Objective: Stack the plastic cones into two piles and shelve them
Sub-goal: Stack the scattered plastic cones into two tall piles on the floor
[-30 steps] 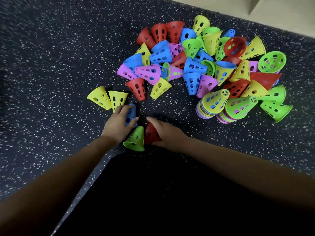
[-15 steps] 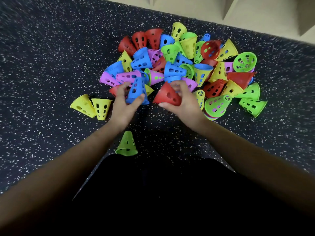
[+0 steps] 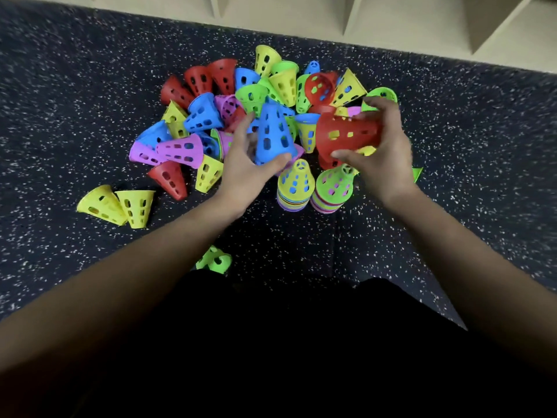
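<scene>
My left hand [image 3: 244,173] grips a blue cone [image 3: 272,137], tip up, just above and left of a yellow-topped stack [image 3: 296,188]. My right hand [image 3: 382,152] holds a red cone [image 3: 346,137] on its side above a green-topped stack [image 3: 333,188]. Both stacks stand side by side on the dark speckled floor [image 3: 75,101]. Behind them lies a loose heap of several red, blue, yellow, green and purple cones [image 3: 241,101].
Two yellow cones [image 3: 117,203] lie apart at the left. A green cone [image 3: 214,260] lies near my lap. A red cone [image 3: 168,178] rests at the heap's front left. Beige shelf bases [image 3: 391,22] run along the far edge.
Both hands lifted the blue and red cones from the floor near me and carried them forward and to the right, over the two stacks. The green cone stayed behind.
</scene>
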